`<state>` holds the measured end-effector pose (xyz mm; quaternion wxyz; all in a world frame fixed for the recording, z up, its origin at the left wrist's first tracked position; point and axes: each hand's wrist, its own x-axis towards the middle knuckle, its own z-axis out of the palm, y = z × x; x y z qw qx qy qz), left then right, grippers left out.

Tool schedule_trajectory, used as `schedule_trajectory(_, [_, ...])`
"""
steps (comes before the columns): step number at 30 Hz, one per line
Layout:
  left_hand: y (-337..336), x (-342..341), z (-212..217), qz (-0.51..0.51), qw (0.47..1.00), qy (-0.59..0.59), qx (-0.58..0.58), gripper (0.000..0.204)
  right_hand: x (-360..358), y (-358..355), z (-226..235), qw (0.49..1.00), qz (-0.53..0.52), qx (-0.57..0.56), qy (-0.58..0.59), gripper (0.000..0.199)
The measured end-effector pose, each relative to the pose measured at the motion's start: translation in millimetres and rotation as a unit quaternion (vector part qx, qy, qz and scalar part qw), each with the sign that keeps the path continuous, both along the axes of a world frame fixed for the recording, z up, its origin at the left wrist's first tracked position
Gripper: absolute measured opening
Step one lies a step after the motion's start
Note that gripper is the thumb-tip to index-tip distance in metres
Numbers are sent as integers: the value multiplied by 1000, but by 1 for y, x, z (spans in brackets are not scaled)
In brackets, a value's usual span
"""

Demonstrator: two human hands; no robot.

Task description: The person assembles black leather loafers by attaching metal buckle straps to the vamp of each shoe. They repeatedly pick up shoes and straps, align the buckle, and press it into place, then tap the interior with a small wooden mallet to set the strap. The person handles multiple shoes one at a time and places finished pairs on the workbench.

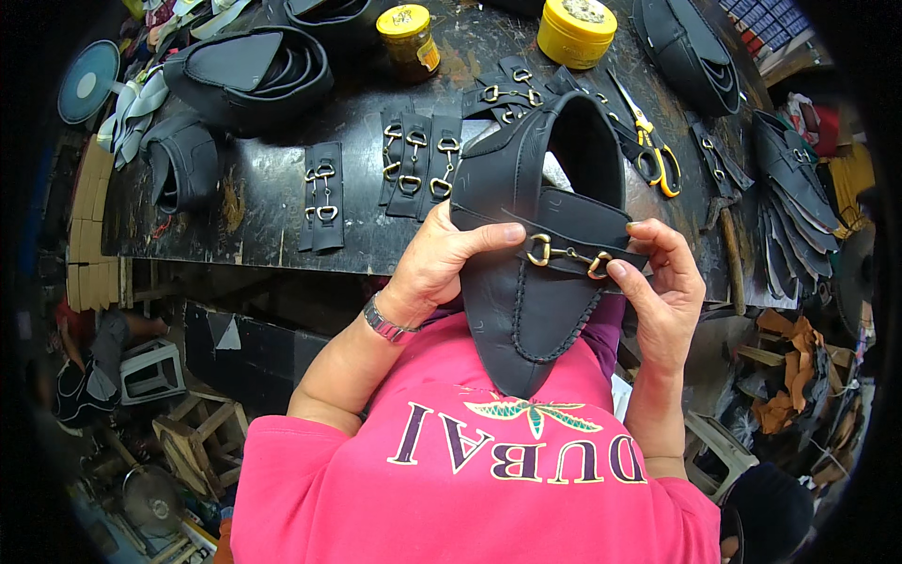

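Note:
Both hands hold a black leather shoe upper [536,291] upright in front of my chest, toe pointing down at my pink shirt. My left hand [442,258] grips its left side, thumb pressed on the black strap beside a gold metal buckle [567,254]. My right hand [662,282] pinches the strap's right end between thumb and forefinger. A watch sits on my left wrist.
A dark worn workbench [263,188] lies ahead. On it are several black straps with gold buckles [413,164], stacked black uppers [249,75], yellow-handled scissors [648,141], a yellow-lidded jar [409,38] and a yellow tin [575,30]. More leather pieces [794,188] sit right; wooden stools [188,432] stand below left.

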<state>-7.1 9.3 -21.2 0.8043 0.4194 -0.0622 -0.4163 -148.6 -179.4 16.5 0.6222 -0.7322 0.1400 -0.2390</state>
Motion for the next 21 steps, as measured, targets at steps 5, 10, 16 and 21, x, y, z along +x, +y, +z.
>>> schedule_trajectory(5, [4,-3,-7,11,1000,5,-17,32,-4,5,-10,989,25,139,-38,45])
schedule_trajectory(10, [5,-8,-14,57,998,11,-25,29,1,14,-17,967,21,240,-82,49])
schedule_trajectory(16, [23,-7,-21,81,996,-15,14,30,7,31,-30,980,4,179,-91,47])
schedule_trajectory(21, [38,-2,-3,108,977,-145,111,42,9,31,-30,970,36,227,-80,48])
